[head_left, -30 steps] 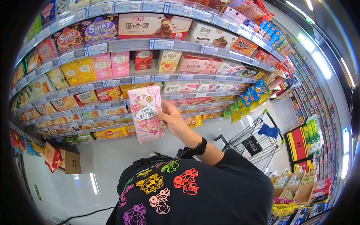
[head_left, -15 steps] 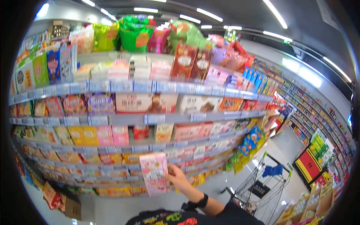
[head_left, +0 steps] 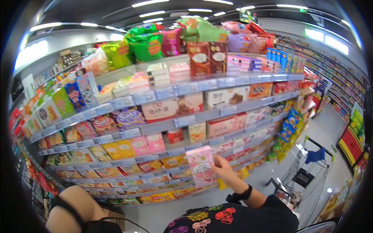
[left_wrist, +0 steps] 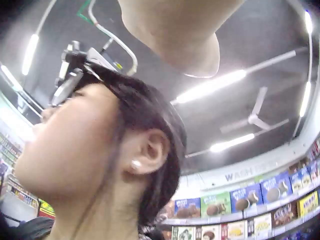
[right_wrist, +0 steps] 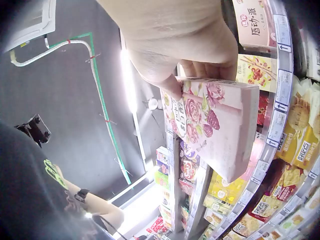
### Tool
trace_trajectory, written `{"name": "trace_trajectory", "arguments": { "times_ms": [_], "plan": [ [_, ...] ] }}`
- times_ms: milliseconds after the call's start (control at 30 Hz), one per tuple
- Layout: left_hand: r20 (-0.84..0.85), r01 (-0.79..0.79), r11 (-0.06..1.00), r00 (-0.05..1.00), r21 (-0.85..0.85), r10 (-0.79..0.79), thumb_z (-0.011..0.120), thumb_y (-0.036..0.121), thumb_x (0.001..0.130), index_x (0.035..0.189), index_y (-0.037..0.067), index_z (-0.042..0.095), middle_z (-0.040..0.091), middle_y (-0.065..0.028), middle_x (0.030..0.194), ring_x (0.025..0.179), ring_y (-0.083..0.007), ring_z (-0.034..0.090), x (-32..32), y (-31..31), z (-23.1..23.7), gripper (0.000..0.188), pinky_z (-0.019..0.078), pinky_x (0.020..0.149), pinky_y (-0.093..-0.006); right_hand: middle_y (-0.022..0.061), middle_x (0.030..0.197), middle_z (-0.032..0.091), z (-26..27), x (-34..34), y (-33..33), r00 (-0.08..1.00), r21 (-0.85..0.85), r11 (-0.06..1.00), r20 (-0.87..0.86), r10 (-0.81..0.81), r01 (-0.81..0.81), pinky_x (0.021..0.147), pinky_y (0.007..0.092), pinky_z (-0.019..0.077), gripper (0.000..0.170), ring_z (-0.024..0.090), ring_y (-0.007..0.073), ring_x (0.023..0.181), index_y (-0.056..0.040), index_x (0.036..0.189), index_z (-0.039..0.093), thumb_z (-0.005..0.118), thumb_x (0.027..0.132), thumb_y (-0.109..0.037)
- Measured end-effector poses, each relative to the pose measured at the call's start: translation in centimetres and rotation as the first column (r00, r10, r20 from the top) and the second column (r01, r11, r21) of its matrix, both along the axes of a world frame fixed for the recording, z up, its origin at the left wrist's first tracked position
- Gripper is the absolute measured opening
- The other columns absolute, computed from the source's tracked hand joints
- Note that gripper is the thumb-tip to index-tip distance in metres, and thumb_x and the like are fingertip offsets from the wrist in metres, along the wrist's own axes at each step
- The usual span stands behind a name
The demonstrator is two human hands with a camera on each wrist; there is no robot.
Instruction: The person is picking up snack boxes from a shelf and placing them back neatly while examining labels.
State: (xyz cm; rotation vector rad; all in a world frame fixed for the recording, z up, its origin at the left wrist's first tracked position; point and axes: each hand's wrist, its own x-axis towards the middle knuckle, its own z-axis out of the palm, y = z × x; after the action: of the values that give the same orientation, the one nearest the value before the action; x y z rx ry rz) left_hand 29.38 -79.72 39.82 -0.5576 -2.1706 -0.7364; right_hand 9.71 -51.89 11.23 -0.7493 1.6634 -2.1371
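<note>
Far to the left of the person's right hand [head_left: 225, 172], and lower, a bare arm [head_left: 83, 200] wears a dark band [head_left: 69, 211]. In the left wrist view, the left hand [left_wrist: 172, 35] is only bare skin above the person's head [left_wrist: 155, 110]; its fingers are out of frame, so I cannot tell how they lie or whether they hold anything. Left of the right hand and higher, stocked shelves [head_left: 185, 121] carry yellow boxes [head_left: 118, 149], a purple box [head_left: 131, 117] one row up, then pink boxes [head_left: 147, 143]. Farther right come a red box [head_left: 175, 136], set back, and a cream box [head_left: 197, 132] above the right hand and a little left. Below the cream box, in front of the shelves, is a flower-printed pink box [head_left: 201, 167], nearly upright. The right hand pinches its right edge, thumb on the printed front. A black strap [head_left: 245, 193] circles that wrist. Up and right of the right hand hang blue snack bags [head_left: 290, 125]; farther right, about level with it, stands a shopping cart [head_left: 303, 178] bearing a blue cloth [head_left: 315, 156].
</note>
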Motion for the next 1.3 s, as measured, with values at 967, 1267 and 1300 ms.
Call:
{"name": "trace_trajectory", "arguments": {
  "times_ms": [967,1267,1300],
  "plan": [
    [0.019,0.779,0.520,0.549,0.351,-0.836,0.049,0.016,0.085,0.110,0.000,0.056,0.058,-0.0103,0.108,0.097,-0.0184,0.056,-8.4,12.9,-5.3,0.031,0.0444,0.079,-0.0294,0.0067,0.098,0.063,-4.2,-0.6,1.3,0.984,-0.158,0.976,0.127,-0.128,0.147,0.079,0.0254,0.0454,0.037,0.059,0.0125,0.090,0.0012,0.117,0.048,0.056,0.081,0.002],
    [0.018,0.846,0.364,0.388,0.389,-0.921,0.050,0.013,0.084,0.109,0.000,0.056,0.059,-0.0098,0.107,0.095,-0.0175,0.057,-9.4,15.0,-6.0,0.028,0.0455,0.076,-0.0283,0.0103,0.112,0.058,-2.1,-0.6,-0.7,0.986,-0.078,0.985,0.070,-0.148,0.154,0.083,0.0284,0.0458,0.043,0.058,0.0152,0.098,0.0003,0.122,0.043,0.055,0.081,0.003],
    [0.028,0.847,0.360,0.380,0.391,-0.925,0.051,0.012,0.084,0.109,0.000,0.056,0.059,-0.0098,0.107,0.095,-0.0174,0.057,-9.5,15.3,-6.1,0.028,0.0456,0.076,-0.0282,0.0104,0.113,0.057,-1.8,-0.5,-0.9,0.986,-0.068,0.985,0.064,-0.155,0.159,0.083,0.0286,0.0457,0.044,0.057,0.0154,0.098,0.0002,0.123,0.042,0.055,0.081,0.003]
  ]
}}
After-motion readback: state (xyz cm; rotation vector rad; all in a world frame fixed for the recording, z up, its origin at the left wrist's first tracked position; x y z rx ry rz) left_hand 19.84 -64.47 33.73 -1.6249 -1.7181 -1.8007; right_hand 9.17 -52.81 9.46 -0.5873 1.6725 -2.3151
